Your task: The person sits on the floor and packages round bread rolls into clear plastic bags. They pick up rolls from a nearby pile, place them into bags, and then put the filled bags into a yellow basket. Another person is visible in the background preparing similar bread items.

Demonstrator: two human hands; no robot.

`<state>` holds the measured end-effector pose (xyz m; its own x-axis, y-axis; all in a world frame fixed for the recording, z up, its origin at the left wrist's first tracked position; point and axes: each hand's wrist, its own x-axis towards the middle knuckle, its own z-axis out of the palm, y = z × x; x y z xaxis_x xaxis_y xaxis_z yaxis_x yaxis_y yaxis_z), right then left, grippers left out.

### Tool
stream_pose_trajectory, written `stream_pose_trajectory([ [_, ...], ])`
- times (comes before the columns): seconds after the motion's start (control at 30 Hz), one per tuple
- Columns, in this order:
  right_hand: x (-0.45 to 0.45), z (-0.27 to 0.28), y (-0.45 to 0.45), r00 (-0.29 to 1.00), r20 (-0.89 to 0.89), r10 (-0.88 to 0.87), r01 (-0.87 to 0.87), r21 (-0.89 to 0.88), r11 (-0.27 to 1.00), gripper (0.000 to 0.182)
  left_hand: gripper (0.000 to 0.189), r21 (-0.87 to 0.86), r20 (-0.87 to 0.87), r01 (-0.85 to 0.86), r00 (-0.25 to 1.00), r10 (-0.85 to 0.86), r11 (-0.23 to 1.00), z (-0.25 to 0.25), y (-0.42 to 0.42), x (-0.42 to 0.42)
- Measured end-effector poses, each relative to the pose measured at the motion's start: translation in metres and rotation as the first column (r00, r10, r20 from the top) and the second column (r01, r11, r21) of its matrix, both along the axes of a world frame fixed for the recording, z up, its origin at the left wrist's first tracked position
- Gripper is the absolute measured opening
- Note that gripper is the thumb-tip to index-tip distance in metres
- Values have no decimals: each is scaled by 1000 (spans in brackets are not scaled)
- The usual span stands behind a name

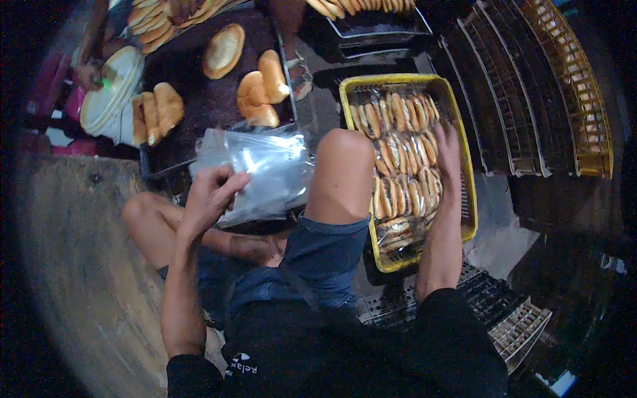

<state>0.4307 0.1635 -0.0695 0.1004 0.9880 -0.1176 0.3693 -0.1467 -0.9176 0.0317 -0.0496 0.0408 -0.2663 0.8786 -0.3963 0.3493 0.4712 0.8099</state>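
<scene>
A stack of clear plastic bags [268,171] lies in front of my lap, over the near edge of a dark tray. My left hand [216,191] is at the bags' left side with its fingers curled; whether it grips one is unclear. To my right stands a yellow plastic crate [405,78] holding rows of filled buns [398,154] in clear wrapping. Inside the crate's right side is my right hand [446,142], blurred, beside the wrapped buns. Its fingertips are indistinct, so I cannot tell if it holds anything.
The dark tray [199,107] carries several loose buns [263,92] and a flat bread round [224,51]. Another person's hand [92,74] is by a white tub [112,94]. More crates [592,124] stand at right. My raised knee [343,169] separates bags and crate.
</scene>
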Motion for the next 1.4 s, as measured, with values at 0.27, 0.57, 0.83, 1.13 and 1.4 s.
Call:
stream_pose_trajectory([
  [0.27, -271, 106, -104, 601, -511, 615, -623, 184, 761, 14, 100, -39, 661, -362, 690, 295, 931, -36, 4, -30],
  [0.57, -365, 128, -131, 637, -555, 534, -615, 51, 787, 28, 26, 562, 637, -805, 568, 522, 190, -9, 3, -158],
  [0.83, -528, -30, -109, 720, 592, 361, -675, 477, 563, 76, 50, 323, 656, -939, 132, 743, -119, 9, -80, -240],
  [1.13, -403, 106, -52, 693, 78, 716, -721, 65, 690, 51, 72, 498, 379, -858, 342, 860, 122, -9, -55, -218],
  [1.4, -270, 154, -46, 643, -454, 616, -669, 58, 741, 63, 67, 491, 302, -731, 654, 694, 474, -9, 3, -119],
])
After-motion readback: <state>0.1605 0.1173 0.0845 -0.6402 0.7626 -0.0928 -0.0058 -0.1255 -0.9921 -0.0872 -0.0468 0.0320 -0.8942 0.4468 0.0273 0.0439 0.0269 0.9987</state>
